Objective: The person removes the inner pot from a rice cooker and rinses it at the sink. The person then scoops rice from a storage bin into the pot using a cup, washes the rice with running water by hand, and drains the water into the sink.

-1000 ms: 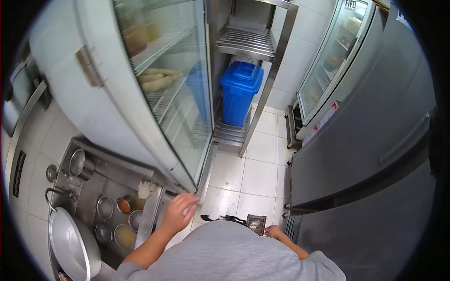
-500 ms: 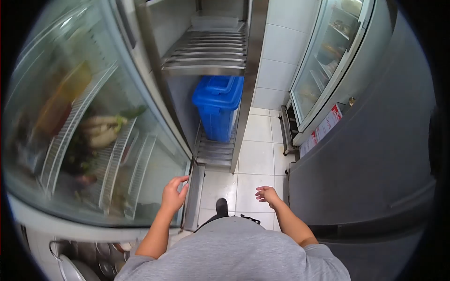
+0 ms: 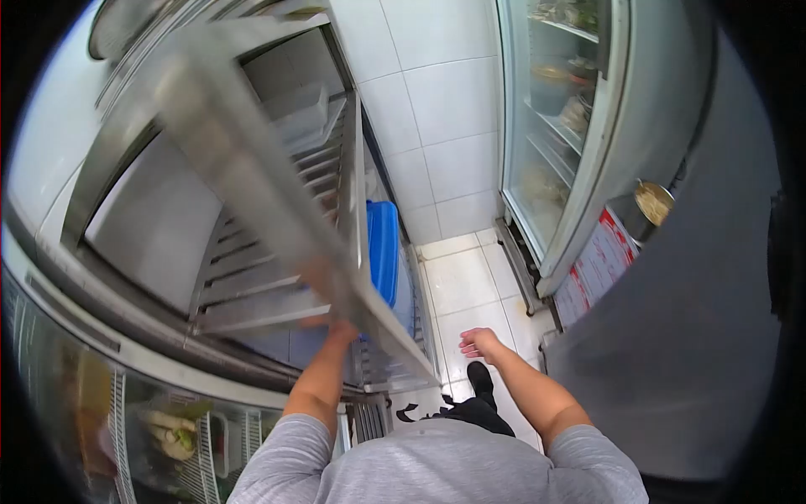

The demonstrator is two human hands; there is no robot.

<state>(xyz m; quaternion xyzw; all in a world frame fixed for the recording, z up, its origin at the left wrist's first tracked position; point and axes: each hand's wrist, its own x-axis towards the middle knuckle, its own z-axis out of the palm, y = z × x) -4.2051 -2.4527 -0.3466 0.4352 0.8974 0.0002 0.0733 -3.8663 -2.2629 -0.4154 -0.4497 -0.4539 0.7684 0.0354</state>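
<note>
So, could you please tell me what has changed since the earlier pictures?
The person has moved forward along the fridge at left, and the sink has left the view. The left hand has reached to the metal rack; blur hides whether it grips. The right hand stays empty, and the blue bin remains in the rack.

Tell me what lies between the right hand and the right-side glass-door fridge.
In the head view, between the right hand and that glass-door fridge lie white floor tiles, then its metal stand.
</note>
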